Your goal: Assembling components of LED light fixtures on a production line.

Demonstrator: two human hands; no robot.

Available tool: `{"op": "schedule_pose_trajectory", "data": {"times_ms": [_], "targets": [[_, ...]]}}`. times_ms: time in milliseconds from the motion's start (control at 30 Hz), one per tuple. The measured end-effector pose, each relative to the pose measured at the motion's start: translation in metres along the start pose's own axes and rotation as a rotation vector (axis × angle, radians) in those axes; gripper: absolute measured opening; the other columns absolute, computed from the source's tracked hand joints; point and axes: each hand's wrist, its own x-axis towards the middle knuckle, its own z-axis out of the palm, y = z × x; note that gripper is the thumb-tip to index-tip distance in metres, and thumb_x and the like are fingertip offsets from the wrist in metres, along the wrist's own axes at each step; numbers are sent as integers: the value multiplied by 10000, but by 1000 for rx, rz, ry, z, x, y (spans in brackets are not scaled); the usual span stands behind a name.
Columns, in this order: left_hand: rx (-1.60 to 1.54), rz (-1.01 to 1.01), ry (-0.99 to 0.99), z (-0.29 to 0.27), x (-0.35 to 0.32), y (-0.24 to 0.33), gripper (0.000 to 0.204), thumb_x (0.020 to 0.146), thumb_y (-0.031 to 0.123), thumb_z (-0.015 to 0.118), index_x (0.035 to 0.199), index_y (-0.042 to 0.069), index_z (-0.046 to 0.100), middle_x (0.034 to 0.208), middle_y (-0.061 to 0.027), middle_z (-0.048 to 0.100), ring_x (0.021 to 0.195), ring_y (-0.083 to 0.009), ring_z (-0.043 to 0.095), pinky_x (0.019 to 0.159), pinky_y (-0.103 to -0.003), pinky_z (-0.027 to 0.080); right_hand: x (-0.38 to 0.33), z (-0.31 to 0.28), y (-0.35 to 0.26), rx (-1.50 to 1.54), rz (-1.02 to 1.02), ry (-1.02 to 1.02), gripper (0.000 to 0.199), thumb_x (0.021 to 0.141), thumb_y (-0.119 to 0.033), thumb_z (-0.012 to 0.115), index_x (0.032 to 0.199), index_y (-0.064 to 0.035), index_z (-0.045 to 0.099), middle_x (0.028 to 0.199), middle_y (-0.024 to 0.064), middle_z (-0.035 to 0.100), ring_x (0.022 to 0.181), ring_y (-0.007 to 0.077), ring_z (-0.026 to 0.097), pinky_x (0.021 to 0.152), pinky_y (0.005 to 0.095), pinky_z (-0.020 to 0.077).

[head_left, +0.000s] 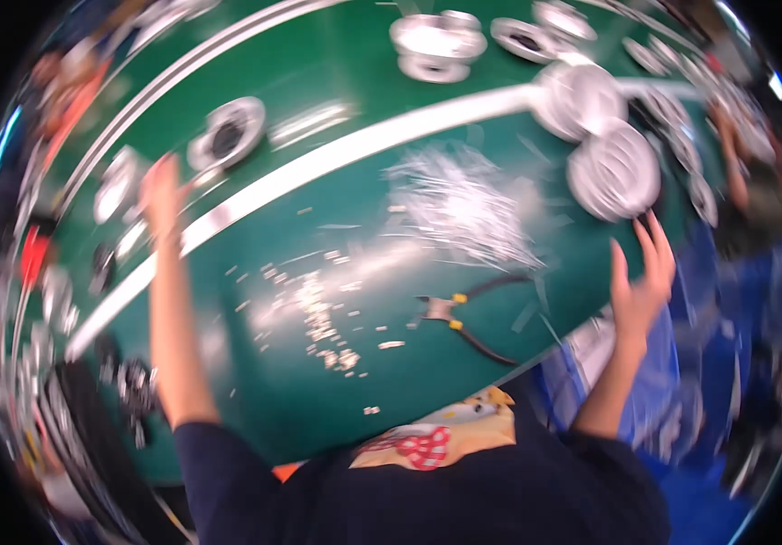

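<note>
My left hand (164,195) reaches far out on the left, over the white strip across the green table. Motion smears its fingers, so whether they hold anything cannot be told. A white round part (118,186) is just beside it, and a white ring-shaped part with a dark centre (229,136) stands a little to its right. On the right, my right hand (645,277) is open with fingers apart, its fingertips close to a white, round, ridged part (613,170); contact is unclear. Another such part (580,98) lies against its far side.
Black-handled pliers (440,309) lie on the green table (391,381). A heap of thin clear-white strips (464,204) is beyond them; small pale bits (318,313) are scattered to the left. Blue bins (650,381) stand at the right edge. Another person (763,182) is at far right.
</note>
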Motion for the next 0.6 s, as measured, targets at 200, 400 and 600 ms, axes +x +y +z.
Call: {"op": "schedule_pose_trajectory", "data": {"times_ms": [200, 400, 600], "targets": [[9, -32, 157, -93, -100, 48, 302, 880, 139, 437, 1153, 16, 479, 1185, -90, 491, 1116, -174, 446, 851, -312, 439, 33, 57, 45, -2, -157, -37, 368, 674, -201, 672, 969, -7, 570, 974, 145, 575, 912, 308, 524, 809, 374, 399], [153, 8, 528, -204, -197, 78, 255, 875, 107, 442, 1082, -18, 523, 1116, -104, 535, 1058, -185, 490, 833, -316, 443, 47, 82, 35, 207, 184, -141, 202, 772, -191, 602, 836, -3, 634, 772, 144, 633, 705, 222, 619, 663, 302, 464], [271, -11, 787, -247, -246, 69, 179, 850, 106, 514, 988, 17, 584, 985, -71, 595, 909, -145, 555, 721, -276, 488, 58, 72, 95, -28, -43, 129, 202, 821, -225, 553, 889, -60, 647, 811, 118, 644, 723, 220, 617, 666, 298, 472]]}}
